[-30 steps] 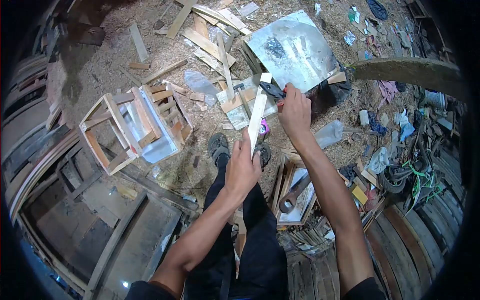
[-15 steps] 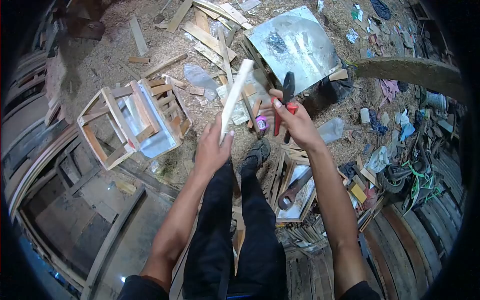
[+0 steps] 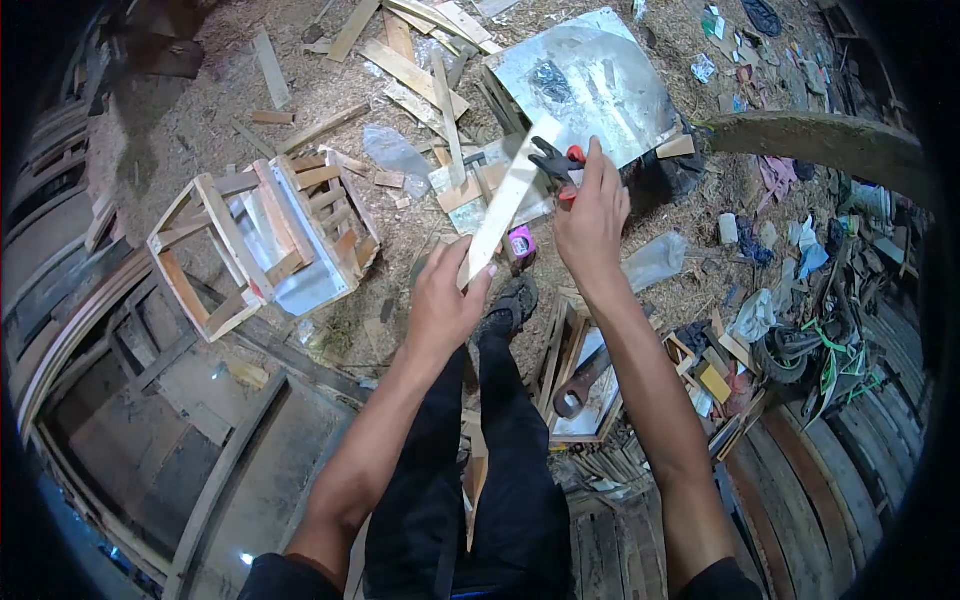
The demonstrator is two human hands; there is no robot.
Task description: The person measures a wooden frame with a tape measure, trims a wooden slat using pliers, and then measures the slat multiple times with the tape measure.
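A pale wooden strip slants up and away from my left hand, whose fingers and thumb are closed round its lower end. My right hand grips pliers with red handles and dark jaws. Those jaws point left and sit right at the strip's upper part, overlapping its edge in this view. Most of the handles are hidden behind my fingers. Below the strip, a small purple and black object lies on the ground near my shoe.
A metal-topped box stands ahead. At left is an open wooden frame with slats; another framed box stands beside my right leg. Loose boards litter the sawdust-covered ground. Bags and scraps lie at right, near a small wheel.
The pliers have swung round and moved up and left to the strip, their jaws now against its upper part. My left hand has shifted slightly right, tilting the strip further right.
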